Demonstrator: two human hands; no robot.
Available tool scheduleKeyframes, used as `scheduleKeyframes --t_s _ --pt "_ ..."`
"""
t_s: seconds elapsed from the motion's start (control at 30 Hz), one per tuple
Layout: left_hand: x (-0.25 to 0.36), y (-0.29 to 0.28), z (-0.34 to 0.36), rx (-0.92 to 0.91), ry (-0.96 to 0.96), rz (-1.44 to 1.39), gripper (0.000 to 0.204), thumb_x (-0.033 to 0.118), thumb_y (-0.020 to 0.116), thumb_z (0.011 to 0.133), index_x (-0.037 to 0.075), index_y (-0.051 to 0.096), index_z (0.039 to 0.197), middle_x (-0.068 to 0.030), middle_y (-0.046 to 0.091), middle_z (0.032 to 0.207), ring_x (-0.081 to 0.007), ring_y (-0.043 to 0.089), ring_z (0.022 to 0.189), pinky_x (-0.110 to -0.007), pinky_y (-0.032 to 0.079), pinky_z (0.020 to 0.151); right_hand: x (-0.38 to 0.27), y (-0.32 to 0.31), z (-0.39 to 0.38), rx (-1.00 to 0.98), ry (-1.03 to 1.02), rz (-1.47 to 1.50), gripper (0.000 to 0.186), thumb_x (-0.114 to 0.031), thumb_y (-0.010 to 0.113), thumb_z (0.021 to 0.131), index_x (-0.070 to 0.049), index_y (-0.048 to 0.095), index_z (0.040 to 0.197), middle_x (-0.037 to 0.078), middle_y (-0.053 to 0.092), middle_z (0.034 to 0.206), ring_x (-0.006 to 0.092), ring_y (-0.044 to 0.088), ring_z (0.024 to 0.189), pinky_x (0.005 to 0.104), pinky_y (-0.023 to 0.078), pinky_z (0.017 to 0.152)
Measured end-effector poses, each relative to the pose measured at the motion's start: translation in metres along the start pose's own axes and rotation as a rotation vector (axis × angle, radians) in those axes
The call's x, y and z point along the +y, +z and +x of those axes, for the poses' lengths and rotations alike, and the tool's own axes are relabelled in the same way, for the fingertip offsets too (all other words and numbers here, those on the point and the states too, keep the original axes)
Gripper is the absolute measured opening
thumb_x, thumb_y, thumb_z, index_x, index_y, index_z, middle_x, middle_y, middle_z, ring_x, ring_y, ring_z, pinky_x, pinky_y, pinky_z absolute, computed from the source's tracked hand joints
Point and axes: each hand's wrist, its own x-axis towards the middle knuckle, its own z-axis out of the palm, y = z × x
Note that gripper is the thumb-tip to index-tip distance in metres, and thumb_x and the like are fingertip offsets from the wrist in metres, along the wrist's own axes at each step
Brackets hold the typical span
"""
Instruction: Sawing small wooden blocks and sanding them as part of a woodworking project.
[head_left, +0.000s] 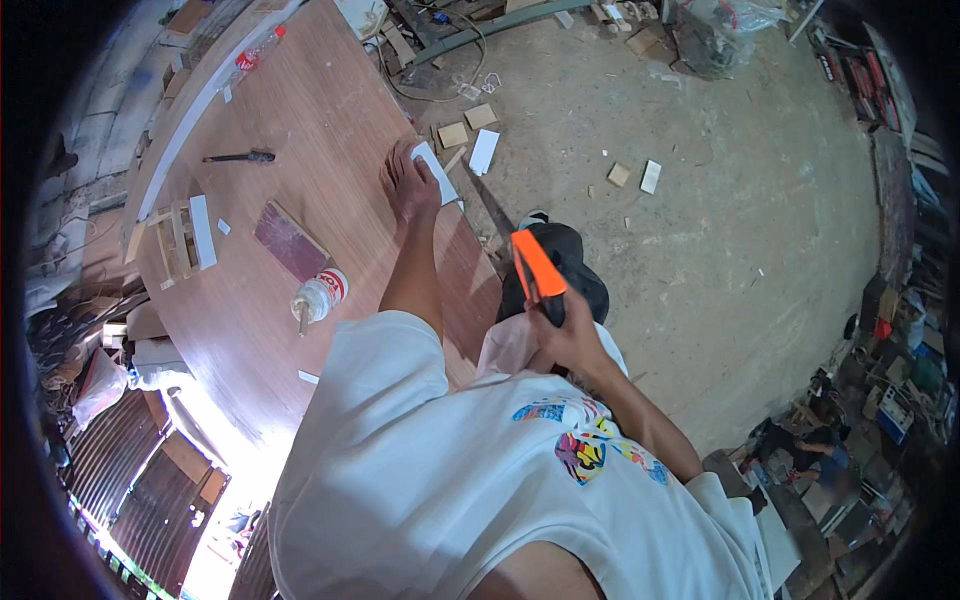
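Note:
My left hand [408, 188] presses down on a white board [434, 174] at the right edge of the brown tabletop [330, 110]. Its thumb lies across the board, and the other fingers lie over its left side. In my right hand [574, 335] is a handsaw [538, 264] with an orange and black handle, the fingers wrapped round the grip. The saw's thin blade slants up and left, its tip close to the board's outer edge. Whether the teeth touch the board I cannot tell.
On the tabletop are a glue bottle [320, 295], a reddish-brown block [290, 240], a small wooden frame [180, 245], a dark slender tool [240, 157] and a plastic bottle [260, 55]. Wood offcuts [453, 135] and white pieces [484, 152] lie on the concrete floor [720, 250].

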Motion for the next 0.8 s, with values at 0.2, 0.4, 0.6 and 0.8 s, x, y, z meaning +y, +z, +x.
scheduleKeyframes --t_s 0.2,0.4,0.6,0.8 --pt "0.005 -0.005 -0.001 0.001 0.012 -0.007 0.036 0.020 0.044 0.094 0.016 0.045 0.129 -0.0059 0.042 0.140 -0.0232 0.031 0.135 -0.044 0.016 0.113 0.009 -0.058 0.004 0.217 0.043 0.010 0.011 -0.002 0.061 0.083 0.000 0.055 0.093 0.000 0.055 0.073 0.0074 0.051 0.066 0.0248 0.043 0.060" --pt "0.004 0.000 0.001 0.012 0.002 0.023 0.035 0.019 0.044 0.094 0.015 0.045 0.129 -0.0061 0.042 0.140 -0.0239 0.033 0.134 -0.043 0.017 0.113 0.076 -0.128 0.017 0.438 0.084 -0.136 0.008 -0.006 0.059 0.086 -0.003 0.054 0.091 -0.001 0.049 0.057 0.0087 0.047 0.044 0.0270 0.036 0.039" --pt "-0.009 0.012 0.001 0.003 -0.005 -0.034 0.042 0.029 0.054 0.090 0.014 0.045 0.129 -0.0094 0.038 0.142 -0.0279 0.029 0.136 -0.045 0.018 0.113 0.189 -0.203 0.002 0.476 0.223 -0.272 0.011 -0.005 0.060 0.084 -0.003 0.049 0.086 0.003 0.050 0.056 0.0132 0.049 0.040 0.0292 0.037 0.037" --pt "-0.007 0.004 0.006 -0.186 -0.166 0.015 0.073 0.044 0.075 0.070 0.020 0.044 0.133 -0.0147 0.029 0.144 -0.0324 0.026 0.136 -0.047 0.023 0.111 0.277 -0.250 -0.068 0.731 0.698 -0.185 0.024 -0.023 0.060 0.081 -0.007 0.055 0.064 0.005 0.053 0.054 0.0164 0.055 0.042 0.0318 0.038 0.037"
